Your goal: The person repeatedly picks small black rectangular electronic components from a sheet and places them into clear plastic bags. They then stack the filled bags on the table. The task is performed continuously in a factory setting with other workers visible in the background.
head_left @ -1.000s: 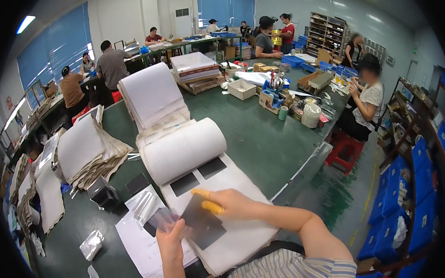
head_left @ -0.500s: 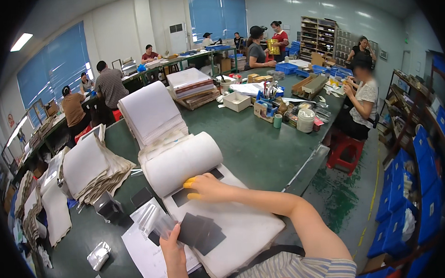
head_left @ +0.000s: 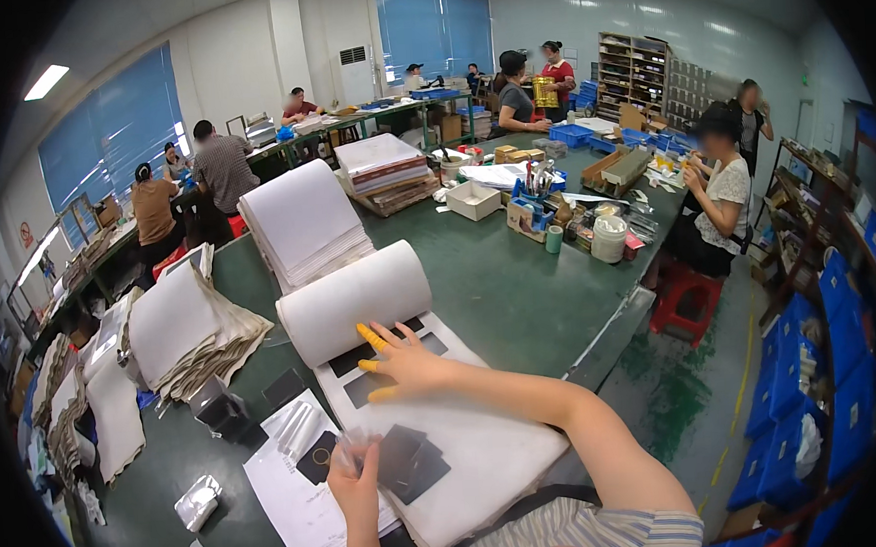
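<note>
A thick stack of large white sheets (head_left: 499, 447) lies in front of me, its upper sheets curled back into a roll (head_left: 361, 301). My right hand (head_left: 408, 368), with yellow finger cots, rests with fingers spread on the exposed page beside the roll. Dark grey rectangles (head_left: 429, 344) show on that page around its fingers. Lower left, my left hand (head_left: 357, 473) pinches a piece of clear plastic film (head_left: 352, 448). Right beside it, overlapping dark translucent sheets (head_left: 412, 462) lie on the stack. Left of that hand is a black square (head_left: 318, 457) bearing a gold-coloured ring.
Clear plastic sleeves (head_left: 296, 428) lie on printed paper (head_left: 282, 495) at the left. Beyond are a clear box (head_left: 219, 408), a crinkled plastic packet (head_left: 199, 502) and wavy paper stacks (head_left: 181, 324). A white box (head_left: 474, 201) and tool holder (head_left: 531, 211) stand farther back. Co-workers surround the tables.
My left hand has shifted right, uncovering the black square with the ring. The fingers of my right hand have spread, and the roll has moved slightly away. A person at back right has moved.
</note>
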Demonstrator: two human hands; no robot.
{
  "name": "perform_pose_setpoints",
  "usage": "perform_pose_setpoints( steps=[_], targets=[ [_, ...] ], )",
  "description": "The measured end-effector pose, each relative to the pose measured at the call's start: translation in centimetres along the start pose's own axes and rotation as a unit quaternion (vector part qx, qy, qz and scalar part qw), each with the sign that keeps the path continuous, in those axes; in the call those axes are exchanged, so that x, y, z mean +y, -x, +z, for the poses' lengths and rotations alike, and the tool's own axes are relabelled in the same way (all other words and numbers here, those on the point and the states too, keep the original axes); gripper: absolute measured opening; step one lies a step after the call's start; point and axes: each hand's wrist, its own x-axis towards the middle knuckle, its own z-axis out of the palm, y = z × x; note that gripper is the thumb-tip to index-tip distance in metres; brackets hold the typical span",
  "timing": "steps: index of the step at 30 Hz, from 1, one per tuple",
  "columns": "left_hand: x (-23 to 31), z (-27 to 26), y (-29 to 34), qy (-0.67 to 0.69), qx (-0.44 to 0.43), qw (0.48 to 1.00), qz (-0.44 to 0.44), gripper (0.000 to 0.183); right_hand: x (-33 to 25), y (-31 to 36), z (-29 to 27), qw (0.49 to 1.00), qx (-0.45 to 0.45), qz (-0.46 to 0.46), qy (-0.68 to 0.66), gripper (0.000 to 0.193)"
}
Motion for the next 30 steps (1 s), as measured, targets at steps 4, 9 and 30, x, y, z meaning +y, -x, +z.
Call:
perform_pose_setpoints(
  steps=[4, 9, 30],
  targets=[
    [0.2, 0.5, 0.0, 0.029, 0.009, 1.000, 0.009, 0.008, 0.3, 0.8, 0.1, 1.000, -0.025, 0.008, 0.016, 0.063],
    [0.6, 0.3, -0.1, 0.064, 0.037, 0.997, -0.033, 0.011, -0.4, 1.5, -1.0, 0.997, -0.059, 0.029, 0.045, 0.055],
    [-0.9, -0.8, -1.1, 0.178, 0.064, 0.978, -0.083, 0.033, -1.3, 0.0, -1.0, 0.994, 0.001, 0.079, -0.075, 0.036]
  ],
)
